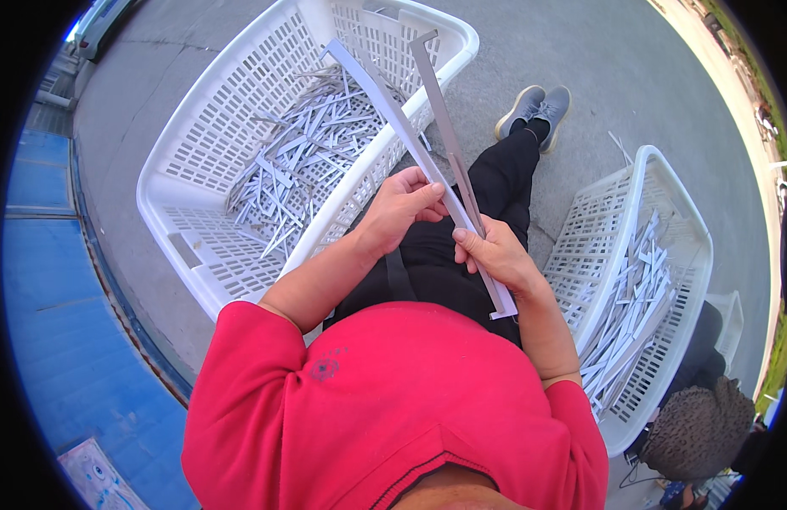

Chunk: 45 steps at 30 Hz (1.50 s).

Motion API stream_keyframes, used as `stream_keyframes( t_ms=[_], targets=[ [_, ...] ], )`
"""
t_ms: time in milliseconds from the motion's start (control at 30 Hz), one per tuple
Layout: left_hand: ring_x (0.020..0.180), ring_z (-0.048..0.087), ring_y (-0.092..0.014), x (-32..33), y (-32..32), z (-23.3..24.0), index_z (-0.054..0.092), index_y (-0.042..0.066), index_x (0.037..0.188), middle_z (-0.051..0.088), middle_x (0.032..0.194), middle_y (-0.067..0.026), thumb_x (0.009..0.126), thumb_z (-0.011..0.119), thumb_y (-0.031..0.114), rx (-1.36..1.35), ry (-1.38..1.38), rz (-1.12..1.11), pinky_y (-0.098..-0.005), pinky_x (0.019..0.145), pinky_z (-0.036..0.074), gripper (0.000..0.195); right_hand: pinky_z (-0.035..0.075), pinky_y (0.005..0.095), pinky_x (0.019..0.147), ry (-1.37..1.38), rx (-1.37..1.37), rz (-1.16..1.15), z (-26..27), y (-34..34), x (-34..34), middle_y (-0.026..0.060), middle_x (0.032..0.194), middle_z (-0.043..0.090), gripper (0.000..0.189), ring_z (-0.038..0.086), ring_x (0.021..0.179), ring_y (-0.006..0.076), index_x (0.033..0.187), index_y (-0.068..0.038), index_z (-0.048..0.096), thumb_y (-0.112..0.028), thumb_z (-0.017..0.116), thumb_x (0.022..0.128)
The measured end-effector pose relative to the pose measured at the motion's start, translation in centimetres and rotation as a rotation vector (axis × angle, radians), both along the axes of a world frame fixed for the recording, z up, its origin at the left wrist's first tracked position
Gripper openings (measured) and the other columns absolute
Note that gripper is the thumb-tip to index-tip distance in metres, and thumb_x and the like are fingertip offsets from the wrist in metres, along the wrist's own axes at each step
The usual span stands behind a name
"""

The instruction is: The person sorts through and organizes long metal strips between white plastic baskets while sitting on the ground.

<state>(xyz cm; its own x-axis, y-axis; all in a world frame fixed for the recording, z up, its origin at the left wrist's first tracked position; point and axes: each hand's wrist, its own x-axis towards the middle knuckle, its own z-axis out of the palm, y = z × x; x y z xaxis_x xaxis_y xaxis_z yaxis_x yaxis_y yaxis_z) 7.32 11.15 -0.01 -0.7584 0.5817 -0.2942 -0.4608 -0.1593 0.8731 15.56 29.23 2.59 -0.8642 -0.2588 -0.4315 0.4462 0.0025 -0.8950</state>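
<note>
Above my lap I hold two long, thin strips with short hooked ends, one white and one grey-brown. My left hand (403,207) pinches the white strip (393,115) near its middle between thumb and fingers. Lower down, my right hand (495,252) grips both strips together, where the grey-brown strip (439,105) lies beside the white one. Their upper ends spread apart over the rim of the large white plastic basket (157,140) at the left. Many short white and grey strips (304,146) lie in that basket.
At the right, another white plastic basket (699,248) holds many long strips (636,299). My crossed legs and grey shoes (540,111) stretch out between the baskets. A person in a patterned head covering (699,430) is at the lower right. A blue metal panel (55,274) stands at the left.
</note>
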Motion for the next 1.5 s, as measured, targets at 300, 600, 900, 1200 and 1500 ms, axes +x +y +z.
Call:
stream_keyframes(
  t_ms=[300, 600, 900, 1200, 1500],
  targets=[
    [0.076, 0.060, -0.011, 0.6, 1.2, 0.2, 0.050, 0.002, 0.105, 0.060, 0.089, -0.0066, 0.090, 0.055, 0.015, 0.028, -0.025, 0.066, -0.0233, 0.067, 0.051, 0.021, 0.041, 0.0220, 0.050, 0.069, 0.144, -0.098, -1.0, -0.3, 1.0, 0.0006, 0.065, 0.055, 0.033, 0.050, 0.055, 0.0059, 0.086, -0.003, 0.058, -0.036, 0.059, 0.087],
    [0.080, 0.062, -0.016, 0.7, 1.1, 1.5, 0.049, 0.000, 0.104, 0.060, 0.091, -0.0090, 0.086, 0.046, 0.005, 0.003, -0.016, 0.052, -0.0261, 0.068, 0.052, 0.020, 0.042, 0.0303, 0.054, 0.190, 0.401, -0.098, 0.1, -0.8, 1.3, 0.0074, 0.063, 0.057, 0.036, 0.053, 0.057, 0.0147, 0.087, -0.002, 0.059, -0.037, 0.051, 0.092],
    [0.077, 0.063, -0.019, 1.0, 0.2, 1.5, 0.045, -0.001, 0.111, 0.061, 0.088, -0.0097, 0.086, 0.045, 0.006, -0.041, -0.096, 0.053, -0.0261, 0.066, 0.052, 0.026, 0.041, 0.0258, 0.050, 0.120, 0.257, -0.264, -1.4, 0.6, 1.6, 0.0034, 0.061, 0.055, 0.031, 0.050, 0.053, 0.0096, 0.084, 0.000, 0.058, -0.029, 0.050, 0.092],
    [0.079, 0.064, -0.022, -1.4, -3.7, 2.5, 0.049, -0.001, 0.111, 0.061, 0.087, -0.0103, 0.089, 0.051, 0.006, 0.139, 0.036, 0.256, -0.0260, 0.062, 0.054, 0.023, 0.036, 0.0191, 0.045, 0.215, -0.200, -0.714, -0.2, 2.3, 0.0, 0.0005, 0.061, 0.049, 0.027, 0.043, 0.050, 0.0053, 0.090, 0.001, 0.054, -0.026, 0.051, 0.094],
    [0.084, 0.062, -0.021, -1.8, -5.3, 0.8, 0.049, 0.001, 0.109, 0.060, 0.092, -0.0099, 0.090, 0.049, 0.006, 0.266, -0.101, 0.410, -0.0293, 0.069, 0.053, 0.020, 0.039, 0.0210, 0.049, 0.366, -0.197, -0.955, 0.8, 4.7, -3.3, 0.0030, 0.065, 0.055, 0.027, 0.049, 0.053, 0.0077, 0.091, -0.001, 0.057, -0.027, 0.051, 0.094]
  ],
)
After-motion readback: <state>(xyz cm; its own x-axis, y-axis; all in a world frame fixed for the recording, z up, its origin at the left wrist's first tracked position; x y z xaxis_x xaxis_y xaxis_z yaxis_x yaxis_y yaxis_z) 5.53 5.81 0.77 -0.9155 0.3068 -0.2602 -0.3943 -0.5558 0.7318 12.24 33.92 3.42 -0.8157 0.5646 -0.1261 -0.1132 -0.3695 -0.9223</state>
